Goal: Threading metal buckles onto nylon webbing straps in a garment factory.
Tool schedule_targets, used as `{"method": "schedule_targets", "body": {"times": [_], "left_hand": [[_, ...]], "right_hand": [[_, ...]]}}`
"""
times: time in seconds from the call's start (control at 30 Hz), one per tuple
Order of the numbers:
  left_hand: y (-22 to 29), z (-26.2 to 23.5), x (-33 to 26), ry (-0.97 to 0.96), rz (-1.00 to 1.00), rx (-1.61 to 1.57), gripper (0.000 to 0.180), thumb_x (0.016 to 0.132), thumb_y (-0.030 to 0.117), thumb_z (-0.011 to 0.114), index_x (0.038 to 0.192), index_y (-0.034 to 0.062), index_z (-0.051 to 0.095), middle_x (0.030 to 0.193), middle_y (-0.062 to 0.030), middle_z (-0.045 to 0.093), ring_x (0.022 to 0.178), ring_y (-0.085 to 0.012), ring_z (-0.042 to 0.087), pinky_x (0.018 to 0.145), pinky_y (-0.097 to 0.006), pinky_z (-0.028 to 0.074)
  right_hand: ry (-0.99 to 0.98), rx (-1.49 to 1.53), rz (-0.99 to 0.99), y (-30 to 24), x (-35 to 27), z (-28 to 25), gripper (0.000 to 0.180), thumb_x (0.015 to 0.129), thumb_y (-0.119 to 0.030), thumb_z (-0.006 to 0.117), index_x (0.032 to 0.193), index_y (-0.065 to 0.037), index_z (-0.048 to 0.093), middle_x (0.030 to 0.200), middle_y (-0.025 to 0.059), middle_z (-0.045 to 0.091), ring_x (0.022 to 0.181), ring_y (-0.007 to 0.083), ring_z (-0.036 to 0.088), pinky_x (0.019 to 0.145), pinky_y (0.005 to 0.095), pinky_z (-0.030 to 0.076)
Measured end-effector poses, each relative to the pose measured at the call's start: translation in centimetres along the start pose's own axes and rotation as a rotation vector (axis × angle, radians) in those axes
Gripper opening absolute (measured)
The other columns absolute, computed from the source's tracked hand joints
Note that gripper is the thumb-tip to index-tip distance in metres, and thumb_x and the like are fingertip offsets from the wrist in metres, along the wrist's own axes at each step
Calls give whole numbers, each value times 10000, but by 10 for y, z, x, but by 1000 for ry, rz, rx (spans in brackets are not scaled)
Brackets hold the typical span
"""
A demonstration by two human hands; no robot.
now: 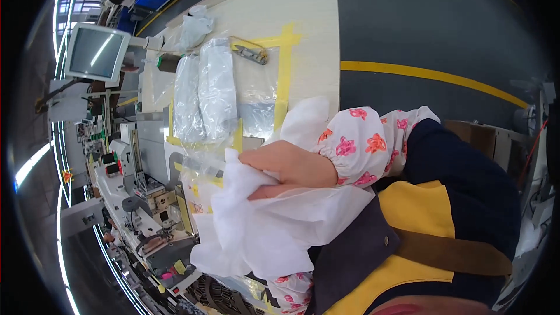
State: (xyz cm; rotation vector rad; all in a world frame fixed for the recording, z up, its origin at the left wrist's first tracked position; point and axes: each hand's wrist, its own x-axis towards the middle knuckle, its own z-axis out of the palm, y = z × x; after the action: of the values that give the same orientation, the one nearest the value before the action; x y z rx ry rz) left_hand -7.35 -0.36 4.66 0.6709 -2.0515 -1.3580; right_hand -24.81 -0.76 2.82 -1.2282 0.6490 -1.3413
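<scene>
A piece of thin white fabric (251,239) hangs in soft folds in the middle of the view. My right hand (291,166), in a white sleeve cover (364,146) with pink and orange bear shapes, is closed on the fabric, which is bunched between thumb and fingers. Another matching sleeve (291,294) shows at the lower edge on my left arm; the fabric hides that hand. Beyond my right hand, white bundles in clear plastic (217,90) lie on the pale table (315,41). Small metal thread snips (251,54) on a cord rest beside them.
Yellow tape (284,76) marks out areas on the table. A monitor (96,52) on an arm stands at the upper left. Below it are sewing machines (146,216). Grey floor with a yellow line (431,71) lies past the table's edge. A crumpled plastic bag (195,26) sits farther up.
</scene>
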Motion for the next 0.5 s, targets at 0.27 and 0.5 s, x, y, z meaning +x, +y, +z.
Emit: {"method": "schedule_targets", "body": {"times": [0.27,0.5], "left_hand": [[-15,37,36,-247,-175,297,293,703,40,621,983,-33,576,939,-199,590,918,-375,550,864,-412,402],[-48,65,53,-322,-40,588,626,715,135,662,1265,46,376,1341,-218,292,1226,-354,313,985,-431,273]], "right_hand": [[-2,-522,-608,46,-84,-27,439,751,-203,630,1061,42,440,1083,231,460,889,380,513,689,390,458],[1002,-642,-181,51,-154,-168,187,765,-33,576,942,13,540,794,169,560,737,294,582,669,307,448]]}}
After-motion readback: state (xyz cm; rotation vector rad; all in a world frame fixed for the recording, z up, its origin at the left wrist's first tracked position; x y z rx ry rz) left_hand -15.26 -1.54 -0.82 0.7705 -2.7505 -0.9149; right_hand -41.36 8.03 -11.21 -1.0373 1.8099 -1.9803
